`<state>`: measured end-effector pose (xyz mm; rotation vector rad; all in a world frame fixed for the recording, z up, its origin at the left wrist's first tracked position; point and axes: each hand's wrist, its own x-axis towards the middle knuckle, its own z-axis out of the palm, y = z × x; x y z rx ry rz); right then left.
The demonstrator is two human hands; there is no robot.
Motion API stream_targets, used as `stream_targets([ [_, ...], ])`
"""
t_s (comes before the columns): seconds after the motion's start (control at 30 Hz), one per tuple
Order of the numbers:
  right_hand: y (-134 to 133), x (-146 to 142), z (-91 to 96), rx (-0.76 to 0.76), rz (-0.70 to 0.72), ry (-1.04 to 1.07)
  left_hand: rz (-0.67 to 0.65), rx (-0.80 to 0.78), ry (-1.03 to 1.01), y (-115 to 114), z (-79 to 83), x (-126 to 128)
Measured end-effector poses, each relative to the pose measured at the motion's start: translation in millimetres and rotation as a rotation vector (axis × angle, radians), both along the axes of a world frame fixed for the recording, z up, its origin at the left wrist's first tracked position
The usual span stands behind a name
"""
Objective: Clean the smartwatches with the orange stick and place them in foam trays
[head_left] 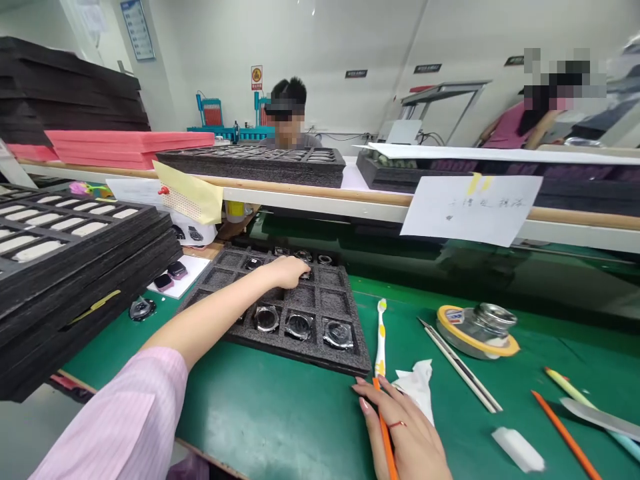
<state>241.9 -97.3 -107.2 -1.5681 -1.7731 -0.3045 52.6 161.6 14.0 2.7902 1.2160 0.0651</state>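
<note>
My left hand (pixel 289 272) reaches into the black foam tray (pixel 320 360), its fingers closed at a compartment in a far row. A shiny edge, apparently of a watch case, shows at the fingertips; most of it is hidden. Round watch cases (pixel 299 326) in clear film sit in the near row, and others (pixel 254 264) in the far rows. Several compartments between hold nothing. At the tray's near right corner my right hand (pixel 403 430) rests low over the table, with a thin orange stick (pixel 384 433) between thumb and fingers.
Right of the tray lie a toothbrush (pixel 381 337), crumpled tissue (pixel 419 387), tweezers (pixel 460 367), a glass jar in a tape roll (pixel 477 330), an eraser-like white block (pixel 518 449) and a blade (pixel 600 419). Stacked foam trays (pixel 100 280) stand left. A shelf (pixel 370 205) crosses ahead; a person sits beyond.
</note>
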Motion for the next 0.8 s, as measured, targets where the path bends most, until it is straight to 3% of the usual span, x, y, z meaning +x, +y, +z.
stream_targets([
  [0.17,-3.1,15.4,6.9,0.001,-0.035,-0.095,0.002,-0.09,0.203,18.8,11.7,13.2],
  [0.33,-0.4,8.2,11.0,-0.008,-0.033,-0.114,-0.015,-0.06,0.134,16.0,11.5,6.7],
  [0.43,1.2,9.9,12.2,-0.037,-0.032,-0.114,-0.01,-0.057,-0.013,11.0,6.2,-7.6],
  [0.57,0.4,35.0,21.0,-0.094,-0.035,-0.145,0.013,-0.105,-0.28,4.2,-3.2,-25.2],
  [0.67,3.4,48.3,37.2,-0.119,-0.049,-0.154,0.036,-0.184,-0.51,-3.2,-9.4,-27.9],
  [0.8,13.3,35.2,70.3,-0.048,0.029,-0.023,0.073,-0.359,-0.819,-32.6,-14.2,-19.8],
])
